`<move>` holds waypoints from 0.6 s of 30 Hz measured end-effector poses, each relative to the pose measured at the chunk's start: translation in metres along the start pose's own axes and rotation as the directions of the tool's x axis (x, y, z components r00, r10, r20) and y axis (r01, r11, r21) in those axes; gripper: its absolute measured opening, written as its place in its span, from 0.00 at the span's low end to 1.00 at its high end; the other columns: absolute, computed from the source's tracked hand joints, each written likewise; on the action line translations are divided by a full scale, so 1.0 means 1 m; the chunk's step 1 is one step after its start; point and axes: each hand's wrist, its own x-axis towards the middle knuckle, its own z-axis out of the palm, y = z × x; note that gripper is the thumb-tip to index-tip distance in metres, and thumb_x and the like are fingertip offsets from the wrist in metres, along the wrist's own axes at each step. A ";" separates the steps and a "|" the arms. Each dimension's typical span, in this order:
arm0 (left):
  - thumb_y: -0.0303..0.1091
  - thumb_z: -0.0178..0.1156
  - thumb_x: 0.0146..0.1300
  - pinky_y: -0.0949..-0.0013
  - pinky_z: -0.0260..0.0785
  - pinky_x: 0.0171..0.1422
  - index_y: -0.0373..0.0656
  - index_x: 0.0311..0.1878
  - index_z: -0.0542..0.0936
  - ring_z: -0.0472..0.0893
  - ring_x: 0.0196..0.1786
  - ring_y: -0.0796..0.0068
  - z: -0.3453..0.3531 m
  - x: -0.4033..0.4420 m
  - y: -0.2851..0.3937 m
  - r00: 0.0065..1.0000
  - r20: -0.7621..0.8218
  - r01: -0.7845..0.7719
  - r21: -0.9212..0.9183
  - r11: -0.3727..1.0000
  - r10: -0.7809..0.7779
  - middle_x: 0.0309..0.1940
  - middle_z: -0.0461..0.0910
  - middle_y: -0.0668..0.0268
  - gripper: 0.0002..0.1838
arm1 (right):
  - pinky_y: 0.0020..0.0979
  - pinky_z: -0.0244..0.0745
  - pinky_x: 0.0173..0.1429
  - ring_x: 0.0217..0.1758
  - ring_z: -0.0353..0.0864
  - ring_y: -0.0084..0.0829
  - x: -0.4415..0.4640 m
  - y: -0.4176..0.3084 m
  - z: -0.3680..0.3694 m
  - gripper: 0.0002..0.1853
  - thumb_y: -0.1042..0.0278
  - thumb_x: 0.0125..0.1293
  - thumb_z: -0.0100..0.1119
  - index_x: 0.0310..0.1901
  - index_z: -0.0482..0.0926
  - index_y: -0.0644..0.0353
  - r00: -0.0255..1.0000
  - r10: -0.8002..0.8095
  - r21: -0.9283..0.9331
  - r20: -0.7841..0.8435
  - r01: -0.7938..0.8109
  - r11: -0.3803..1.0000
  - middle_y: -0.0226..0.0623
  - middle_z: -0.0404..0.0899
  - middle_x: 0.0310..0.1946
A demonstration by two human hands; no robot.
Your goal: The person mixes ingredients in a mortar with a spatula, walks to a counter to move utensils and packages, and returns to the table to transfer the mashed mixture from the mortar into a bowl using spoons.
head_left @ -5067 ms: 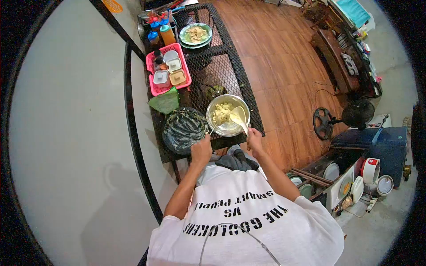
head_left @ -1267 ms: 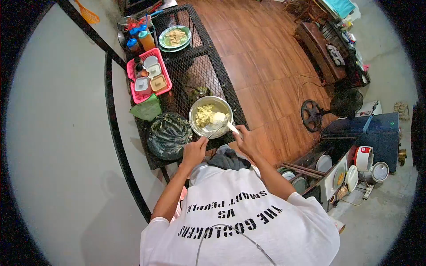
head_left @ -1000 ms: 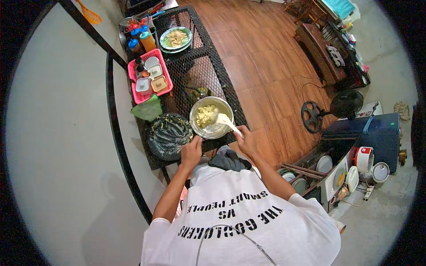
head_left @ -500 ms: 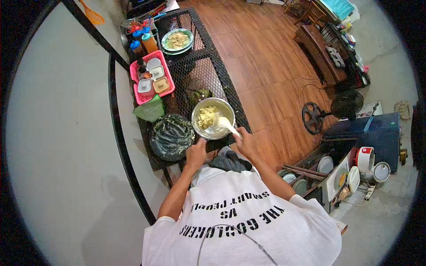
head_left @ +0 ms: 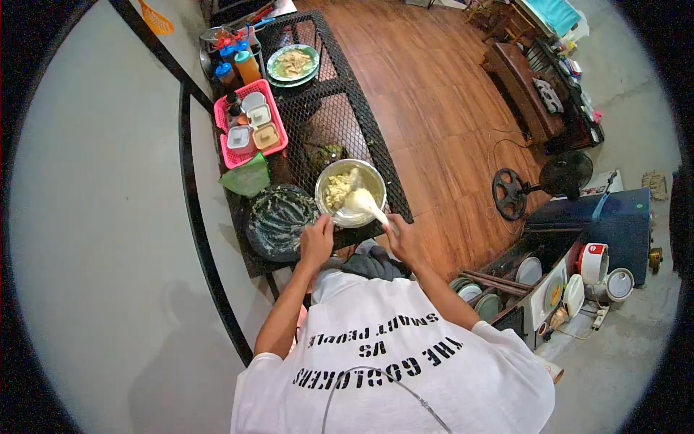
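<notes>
A metal bowl (head_left: 379,181) with crumbly yellow food (head_left: 337,189) stands at the near right corner of the black mesh table. My right hand (head_left: 402,237) is closed on the handle of a large pale spoon (head_left: 361,202), whose head is in the bowl beside the food. At the bowl's near left rim, my left hand (head_left: 316,240) has its fingers closed on a thin metal utensil, hardly visible now. Just left of the bowl lies a dark stone mortar (head_left: 280,224) with food residue on it, close to my left hand.
Behind the mortar are a green leaf piece (head_left: 247,176) and a pink basket (head_left: 277,134) of lidded containers. Farther back stand sauce bottles (head_left: 247,66) and stacked plates with food (head_left: 293,64). A black fan (head_left: 565,173) and a blue box (head_left: 620,228) are at the right.
The spoon has moved within the bowl and its head now shows rounded side up. My left hand has shifted slightly up to the bowl's rim. The view has shifted a little.
</notes>
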 end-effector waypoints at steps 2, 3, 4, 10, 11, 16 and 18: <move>0.40 0.49 0.71 0.49 0.66 0.33 0.41 0.39 0.75 0.77 0.34 0.40 0.004 -0.004 -0.002 0.995 0.101 0.000 0.060 0.998 -0.006 0.26 0.77 0.46 0.12 | 0.44 0.75 0.35 0.31 0.83 0.47 0.001 0.002 -0.002 0.13 0.59 0.66 0.57 0.48 0.76 0.54 0.996 0.092 -0.061 -0.005 -0.093 0.994 0.47 0.83 0.28; 0.40 0.49 0.70 0.49 0.66 0.33 0.40 0.38 0.75 0.77 0.34 0.40 0.007 -0.005 -0.005 0.993 0.112 0.028 0.040 0.999 -0.032 0.26 0.77 0.47 0.13 | 0.44 0.75 0.35 0.31 0.83 0.47 0.002 0.003 -0.002 0.13 0.59 0.66 0.57 0.48 0.76 0.54 0.996 0.092 -0.062 -0.005 -0.092 0.994 0.47 0.83 0.28; 0.40 0.49 0.70 0.49 0.66 0.33 0.40 0.38 0.75 0.78 0.34 0.41 0.013 -0.004 -0.016 0.997 0.058 0.050 0.015 0.999 -0.050 0.26 0.77 0.46 0.13 | 0.44 0.75 0.35 0.31 0.83 0.47 0.003 0.004 -0.002 0.13 0.59 0.66 0.57 0.48 0.76 0.54 0.997 0.078 -0.037 -0.002 -0.078 0.996 0.47 0.82 0.27; 0.38 0.48 0.70 0.51 0.66 0.36 0.36 0.39 0.75 0.77 0.34 0.40 0.010 -0.005 -0.008 1.000 -0.012 0.020 -0.108 0.994 -0.021 0.28 0.77 0.46 0.14 | 0.37 0.73 0.37 0.34 0.83 0.41 0.005 0.002 0.000 0.12 0.66 0.66 0.58 0.47 0.76 0.62 0.979 0.204 0.069 0.007 -0.204 0.977 0.47 0.82 0.32; 0.38 0.48 0.70 0.51 0.66 0.36 0.36 0.39 0.75 0.77 0.34 0.40 0.012 -0.006 -0.009 1.000 -0.013 0.021 -0.108 0.994 -0.023 0.28 0.77 0.46 0.14 | 0.36 0.73 0.37 0.35 0.83 0.40 0.007 0.002 0.001 0.12 0.66 0.66 0.58 0.47 0.76 0.62 0.982 0.184 0.037 -0.030 -0.183 0.982 0.46 0.82 0.33; 0.37 0.50 0.70 0.53 0.64 0.33 0.34 0.36 0.74 0.75 0.29 0.44 0.015 0.001 -0.025 0.994 -0.058 0.088 -0.078 0.993 -0.093 0.24 0.74 0.46 0.14 | 0.34 0.73 0.38 0.33 0.82 0.35 0.006 0.002 -0.001 0.12 0.67 0.65 0.59 0.46 0.77 0.64 0.979 0.202 0.116 -0.006 -0.200 0.973 0.46 0.81 0.30; 0.36 0.50 0.69 0.56 0.63 0.32 0.33 0.34 0.73 0.74 0.27 0.46 0.013 0.000 -0.021 0.996 -0.073 0.051 -0.111 0.993 -0.059 0.24 0.73 0.47 0.14 | 0.34 0.73 0.37 0.33 0.81 0.34 0.008 -0.001 -0.003 0.11 0.68 0.65 0.59 0.46 0.77 0.65 0.972 0.233 0.119 0.006 -0.232 0.965 0.46 0.82 0.31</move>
